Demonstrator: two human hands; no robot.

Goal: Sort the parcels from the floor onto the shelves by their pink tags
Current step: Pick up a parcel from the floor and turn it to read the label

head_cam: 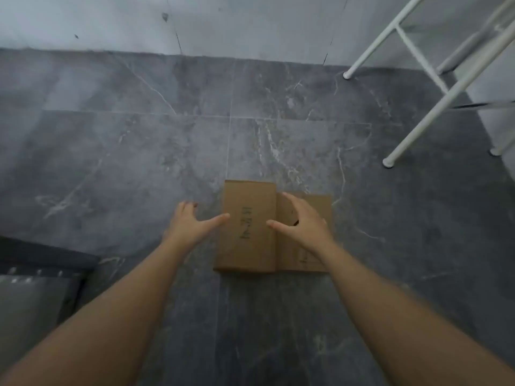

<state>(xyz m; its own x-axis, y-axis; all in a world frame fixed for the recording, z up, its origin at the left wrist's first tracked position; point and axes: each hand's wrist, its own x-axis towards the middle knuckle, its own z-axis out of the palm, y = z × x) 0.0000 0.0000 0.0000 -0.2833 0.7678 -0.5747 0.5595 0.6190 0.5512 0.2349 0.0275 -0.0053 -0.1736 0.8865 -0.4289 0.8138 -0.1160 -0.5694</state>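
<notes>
Fingers (pixel 186 208) of both hands are spread and hold nothing: my left hand (pixel 192 222) hovers just left of the taller cardboard parcel (pixel 246 227), my right hand (pixel 302 221) over the lower parcel (pixel 315 203) beside it. Both parcels lie touching on the grey floor (pixel 139 162), with the white shelf frame (pixel 434 76) well apart. No pink tag shows. I judge the cardboard stiff and light; gripping its long sides should hold.

Two plain brown cardboard parcels lie flat side by side and touching on the floor before me, the left parcel (pixel 245 227) reaching farther forward than the right parcel (pixel 312 235), both bearing dark handwriting.
</notes>
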